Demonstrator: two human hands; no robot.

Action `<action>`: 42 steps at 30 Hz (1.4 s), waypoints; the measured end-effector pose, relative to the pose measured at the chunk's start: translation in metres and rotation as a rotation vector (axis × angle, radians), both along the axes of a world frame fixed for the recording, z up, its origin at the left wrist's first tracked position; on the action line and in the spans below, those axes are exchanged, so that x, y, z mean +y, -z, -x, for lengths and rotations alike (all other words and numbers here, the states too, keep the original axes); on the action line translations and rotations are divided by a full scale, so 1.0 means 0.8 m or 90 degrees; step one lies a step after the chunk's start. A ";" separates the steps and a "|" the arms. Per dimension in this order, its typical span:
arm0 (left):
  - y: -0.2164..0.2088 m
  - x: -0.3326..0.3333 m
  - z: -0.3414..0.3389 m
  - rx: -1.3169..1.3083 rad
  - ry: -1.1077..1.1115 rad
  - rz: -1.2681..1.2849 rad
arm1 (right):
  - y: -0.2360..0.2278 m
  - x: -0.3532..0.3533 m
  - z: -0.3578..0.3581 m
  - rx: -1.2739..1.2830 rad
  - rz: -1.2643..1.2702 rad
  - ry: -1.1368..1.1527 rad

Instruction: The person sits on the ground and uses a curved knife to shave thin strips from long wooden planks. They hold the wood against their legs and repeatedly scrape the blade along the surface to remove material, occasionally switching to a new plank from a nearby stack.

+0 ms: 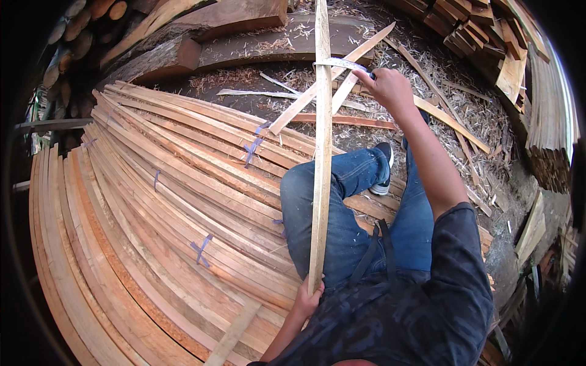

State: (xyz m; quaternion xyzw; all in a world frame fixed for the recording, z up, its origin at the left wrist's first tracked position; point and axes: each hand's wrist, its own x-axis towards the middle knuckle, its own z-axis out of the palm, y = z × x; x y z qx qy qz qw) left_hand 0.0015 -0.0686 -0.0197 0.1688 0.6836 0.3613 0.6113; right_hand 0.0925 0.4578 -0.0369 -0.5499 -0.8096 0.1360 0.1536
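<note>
A long pale wooden slat [320, 152] is held out ahead of the body, running from the lower middle of the view straight up past the top edge. Its near end is gripped by the left hand [307, 299], the fingers closed around the wood just above the dark shirt [403, 323]. Farther up, a metal tape-measure blade [342, 63] is laid across the slat, reaching just past its left edge. The tape's case is held in the right hand [387, 85], arm stretched forward; the fingers are curled in on it, though the case itself is mostly hidden by the hand.

Below the slat, blue jeans [348, 213] are seen, one knee raised, and a dark shoe with a white sole [383, 171] is planted among the boards. To the left, a broad stack of reddish planks [152, 226] is spread in a fan, several marked with blue crosses [200, 250]. Loose slats are crossed on the ground beyond the tape, over a litter of wood shavings [427, 79]. Heavy timber slabs [244, 36] are laid along the top, round log ends [73, 36] are piled at upper left, and short offcuts [488, 36] are stacked at upper right.
</note>
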 end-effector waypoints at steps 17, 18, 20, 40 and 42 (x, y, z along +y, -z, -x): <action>-0.012 -0.032 0.041 -0.096 0.018 0.111 | -0.011 -0.002 -0.025 0.147 0.072 0.028; -0.018 -0.031 0.047 -0.102 0.024 0.119 | -0.018 -0.032 -0.029 0.137 0.039 -0.026; -0.017 -0.054 0.057 -0.081 0.057 0.129 | -0.022 -0.085 -0.034 0.116 -0.037 -0.129; -0.019 -0.068 0.060 -0.090 0.055 0.148 | 0.008 -0.012 -0.032 -0.120 -0.007 -0.042; -0.007 -0.078 0.061 -0.116 0.035 0.130 | 0.014 -0.006 -0.027 -0.123 0.009 -0.018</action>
